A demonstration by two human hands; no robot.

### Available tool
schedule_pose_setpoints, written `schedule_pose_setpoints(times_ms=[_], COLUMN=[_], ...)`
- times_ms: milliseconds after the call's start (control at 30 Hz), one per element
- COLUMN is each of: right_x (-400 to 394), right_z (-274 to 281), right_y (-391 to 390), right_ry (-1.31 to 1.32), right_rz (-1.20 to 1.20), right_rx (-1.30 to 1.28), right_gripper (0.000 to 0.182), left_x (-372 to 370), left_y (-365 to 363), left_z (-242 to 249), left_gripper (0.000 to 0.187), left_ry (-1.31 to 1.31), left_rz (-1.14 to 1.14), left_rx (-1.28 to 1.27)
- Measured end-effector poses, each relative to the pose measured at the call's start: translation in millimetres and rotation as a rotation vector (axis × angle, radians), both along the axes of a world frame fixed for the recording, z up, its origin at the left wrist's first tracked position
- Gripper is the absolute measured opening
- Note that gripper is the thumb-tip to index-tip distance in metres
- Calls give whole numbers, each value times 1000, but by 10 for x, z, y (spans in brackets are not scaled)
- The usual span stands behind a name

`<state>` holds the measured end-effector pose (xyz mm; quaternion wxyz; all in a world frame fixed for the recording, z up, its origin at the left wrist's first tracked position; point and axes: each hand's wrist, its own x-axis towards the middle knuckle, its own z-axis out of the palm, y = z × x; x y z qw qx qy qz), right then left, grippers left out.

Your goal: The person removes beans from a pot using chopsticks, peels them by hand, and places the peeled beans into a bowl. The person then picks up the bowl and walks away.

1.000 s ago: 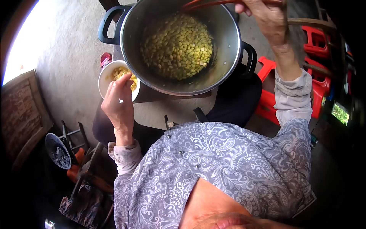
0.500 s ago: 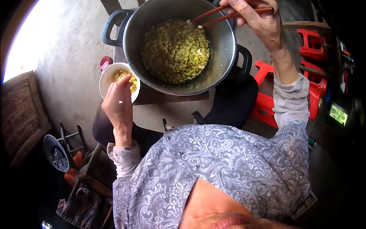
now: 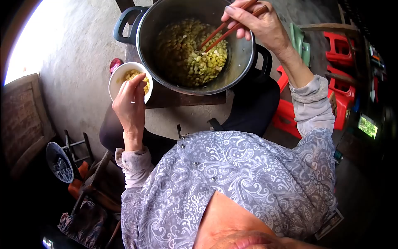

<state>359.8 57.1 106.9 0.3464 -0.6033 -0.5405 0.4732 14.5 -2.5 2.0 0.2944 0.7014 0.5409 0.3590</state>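
Observation:
A large dark pot (image 3: 242, 62) with two side handles holds many green-yellow beans (image 3: 207, 66) in what looks like liquid. Over the pot's right side, my right hand (image 3: 259, 25) grips a pair of reddish-brown chopsticks (image 3: 224, 35), whose tips touch the beans. Left of the pot is a white bowl (image 3: 114, 85) with yellow pieces (image 3: 132, 75) inside. My left hand (image 3: 130, 97) closes around the bowl's near right side, thumb and fingers together at the rim.
The pot rests on a low wooden bench (image 3: 186, 99). Red plastic stools (image 3: 340, 47) and a green one (image 3: 300, 43) stand at the right. A dark basin (image 3: 61, 162) and a wooden chair (image 3: 97, 174) are at the lower left.
My right hand has moved down and left, bringing the chopstick tips from the pot's upper area into the beans. The green stool has come into view. The left hand still holds the bowl.

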Motion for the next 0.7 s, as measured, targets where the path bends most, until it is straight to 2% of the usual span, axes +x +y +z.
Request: schedule_pose_setpoints(times_ms=[200,367,433,467,567,633,700], right_x=[364,452,511,693,534,487,444], right_z=[-54,-122,-174,-270,-170,-116,-74], right_y=[-158,-316,-360,-364,-476,-535,-579], right_ry=[246,241,241,247,253,281,296], right_rz=[-115,-249,-289,-218,-237,-227,-234], right_rx=[71,118,141,151,225,265,300], right_gripper=[25,24,26,28,32,33,34], left_x=[21,10,50,86,290,497,681], left_y=[-50,-173,-197,-188,-73,3,196], left_z=[106,242,331,381,606,769,742], left_gripper=[20,22,24,25,25,20,21], left_ry=[-11,-90,-107,-115,-110,-51,7], left_rz=[25,40,25,17,-102,-140,-223], left_rx=[30,31,98,132,257,249,449])
